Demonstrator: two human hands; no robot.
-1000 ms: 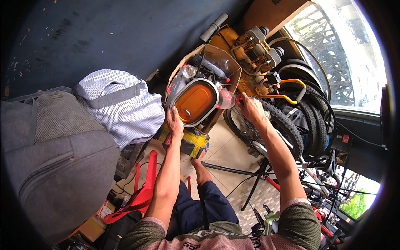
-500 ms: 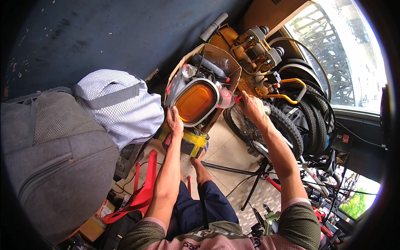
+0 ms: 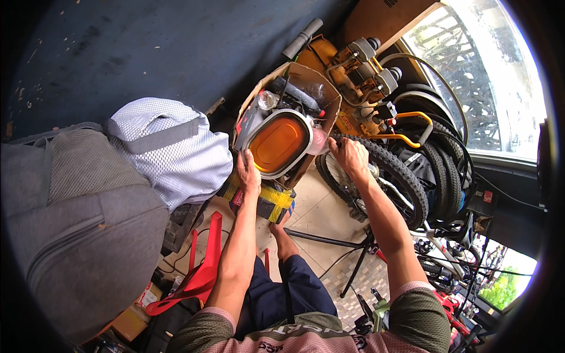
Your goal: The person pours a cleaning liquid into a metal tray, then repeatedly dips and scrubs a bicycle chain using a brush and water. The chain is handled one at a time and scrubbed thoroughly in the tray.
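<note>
My left hand (image 3: 249, 172) grips the lower left edge of a rounded rectangular food container (image 3: 279, 143) with an orange middle and a pale rim. The container is tilted over a cardboard box (image 3: 331, 115) full of odds and ends. Just right of its rim, a clear plastic bottle with a reddish label (image 3: 318, 141) lies at the box's edge. My right hand (image 3: 351, 156) is closed round the bottle's neck end, hiding the cap. Inside the box are a dark bottle with a red cap (image 3: 306, 101) and crumpled clear plastic (image 3: 268, 100).
A grey backpack (image 3: 88, 235) and a white mesh bag (image 3: 168, 147) fill the left. Behind the box stands a yellow air compressor (image 3: 359, 88). Bicycle tyres (image 3: 406, 176) crowd the right. A yellow-taped package (image 3: 273, 200) sits below the box, and a red plastic stool (image 3: 203, 267) lies near my left arm.
My right hand has shifted slightly left and down with the bottle, and its red cap is now hidden. The container has moved a little to the right in my left hand.
</note>
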